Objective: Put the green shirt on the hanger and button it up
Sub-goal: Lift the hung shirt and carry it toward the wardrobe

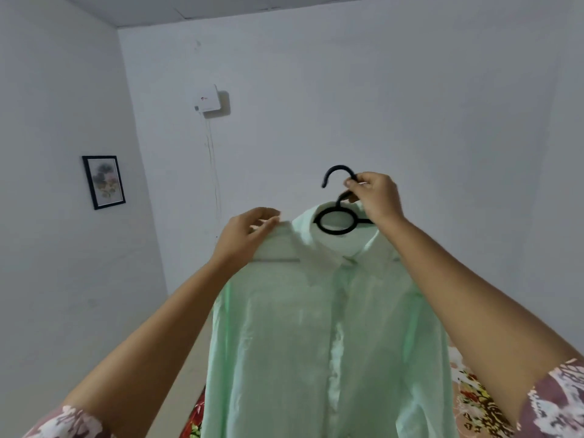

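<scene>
Pinching the shoulder seam at left, the left hand (249, 235) steadies the green shirt (316, 327), held up mid-scene. Right hand (376, 197) grips the hanger (335, 221) neck; a loosened grip could tilt it, sliding the shirt off.

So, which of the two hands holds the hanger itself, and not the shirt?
The right hand: it pinches the neck of the black hanger just below its hook. The left hand grips only the shoulder of the green shirt.
</scene>
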